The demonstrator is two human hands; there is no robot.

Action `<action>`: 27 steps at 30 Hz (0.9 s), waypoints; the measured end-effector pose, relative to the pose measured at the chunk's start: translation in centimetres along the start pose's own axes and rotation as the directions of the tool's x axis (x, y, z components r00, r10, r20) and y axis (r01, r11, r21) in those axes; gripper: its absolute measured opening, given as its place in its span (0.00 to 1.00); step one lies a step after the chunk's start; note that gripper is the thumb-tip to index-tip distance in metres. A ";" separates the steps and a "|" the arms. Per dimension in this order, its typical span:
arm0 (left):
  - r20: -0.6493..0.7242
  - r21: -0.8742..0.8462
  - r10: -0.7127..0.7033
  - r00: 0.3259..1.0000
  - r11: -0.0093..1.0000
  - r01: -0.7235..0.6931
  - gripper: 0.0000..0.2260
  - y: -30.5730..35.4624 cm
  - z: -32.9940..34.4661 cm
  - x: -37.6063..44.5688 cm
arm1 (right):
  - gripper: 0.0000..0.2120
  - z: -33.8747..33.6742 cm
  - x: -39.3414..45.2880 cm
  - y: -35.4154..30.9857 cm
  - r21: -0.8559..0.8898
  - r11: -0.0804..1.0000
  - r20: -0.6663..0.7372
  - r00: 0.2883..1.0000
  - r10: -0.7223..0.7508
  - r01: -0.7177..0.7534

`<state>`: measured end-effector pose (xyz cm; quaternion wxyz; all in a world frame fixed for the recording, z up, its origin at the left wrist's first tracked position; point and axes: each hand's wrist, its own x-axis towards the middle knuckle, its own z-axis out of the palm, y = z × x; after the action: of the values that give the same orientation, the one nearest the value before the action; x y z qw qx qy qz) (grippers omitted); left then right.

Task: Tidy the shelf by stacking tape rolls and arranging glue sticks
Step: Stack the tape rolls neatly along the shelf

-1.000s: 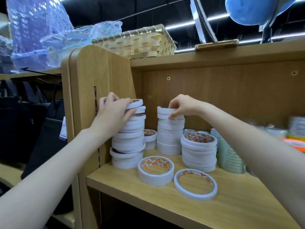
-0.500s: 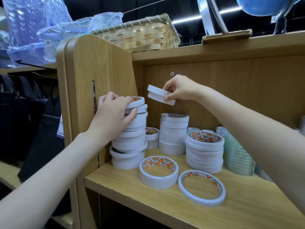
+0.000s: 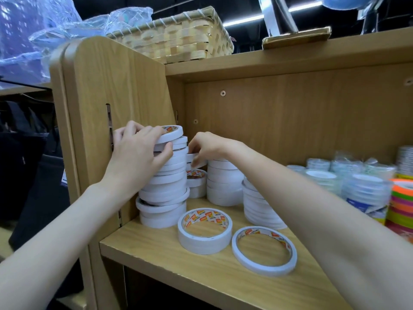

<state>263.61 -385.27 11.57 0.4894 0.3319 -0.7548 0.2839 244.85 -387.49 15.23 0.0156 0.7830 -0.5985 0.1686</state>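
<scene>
Head view, only cam: L hand (image 3: 136, 157) wraps the upper part of the tall leaning tape stack (image 3: 164, 177) at the shelf's left wall, fingers over the top roll (image 3: 171, 133), thumb on the front, so grip closed on stack. R hand (image 3: 206, 148) pinches a thin white roll (image 3: 196, 158) in the gap btw that stack and the shorter back stack (image 3: 224, 182), just above a small roll (image 3: 196, 179) w/ orange print; grip closed on the thin roll. Tall stack's rolls are offset, not flush, lower ones jut out, so the main risk I'd judge: if L hand lets go or pushes sideways while R hand works in the tight gap, the column could shear and spill off the shelf (image 3: 156, 260) edge. R knuckles are close to both stacks, a bump could knock either. Forearm passes over the right front stack (image 3: 257, 206), may clip it on pulling back. Two loose rolls, wide roll (image 3: 204, 233) and flat ring roll (image 3: 263, 250), lie near the front edge, could get swept off. No glue sticks that I can id; wrapped tape packs (image 3: 357, 186) at right are blurry.
</scene>
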 end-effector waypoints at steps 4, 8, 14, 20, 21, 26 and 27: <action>0.021 -0.022 -0.005 1.000 1.000 0.006 0.21 0.0 0.0 -0.1 | 0.09 0.4 0.0 0.5 0.016 0.999 -0.053 0.998 -0.037 0.038; 0.011 -0.027 -0.010 1.000 1.000 0.011 0.21 0.1 0.0 -0.1 | 0.16 0.3 0.2 0.5 0.004 0.999 -0.093 0.995 -0.036 0.037; 0.012 -0.045 -0.035 0.999 0.998 0.035 0.20 0.3 0.3 0.1 | 0.35 1.9 0.2 -0.8 -0.515 0.857 0.134 0.989 0.066 0.012; 0.000 -0.036 -0.030 1.000 0.999 0.030 0.20 0.1 0.5 0.0 | 0.27 1.6 0.5 -0.4 -0.508 0.859 0.080 0.990 0.119 -0.062; 0.003 -0.037 -0.029 1.000 0.999 0.029 0.20 0.1 0.4 0.0 | 0.30 1.4 0.6 -0.4 -0.460 0.886 0.108 0.986 0.126 -0.063; -0.005 -0.028 -0.027 1.000 0.999 0.027 0.19 0.1 0.5 0.0 | 0.22 0.3 0.8 0.3 -0.237 0.971 0.030 0.999 0.021 -0.013; -0.006 -0.024 -0.032 0.999 0.999 0.032 0.19 0.1 0.5 0.0 | 0.20 0.4 0.8 0.4 -0.265 0.964 0.005 1.000 0.014 -0.012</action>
<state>263.24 -385.54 11.36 0.5002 0.3373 -0.7510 0.2682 244.75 -388.42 15.00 0.1170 0.7705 -0.6209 0.0845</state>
